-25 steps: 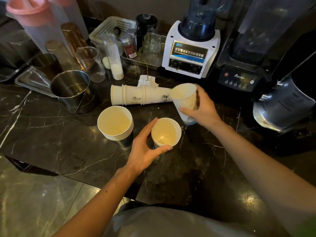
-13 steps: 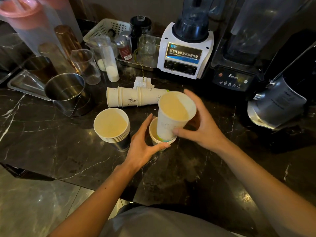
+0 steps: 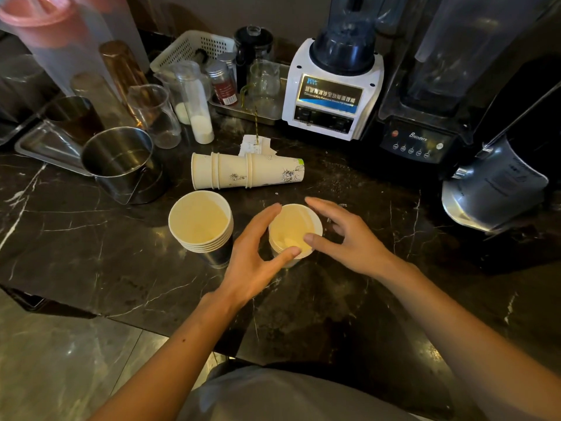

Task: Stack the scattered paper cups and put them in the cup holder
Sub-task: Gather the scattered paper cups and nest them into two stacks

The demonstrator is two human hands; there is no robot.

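A dark marble counter [image 3: 91,253] fills the frame. At centre stand two upright cup stacks [image 3: 202,227] [image 3: 294,232]; above them a third stack [image 3: 246,171] lies sideways. A steel pot [image 3: 121,162] sits left, a white blender [image 3: 332,89] upper right.

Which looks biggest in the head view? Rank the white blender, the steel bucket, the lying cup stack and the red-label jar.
1. White blender, clearly largest.
2. Steel bucket and lying cup stack: too close in apparent size to rank.
3. Red-label jar, smallest, though it stands farther back.
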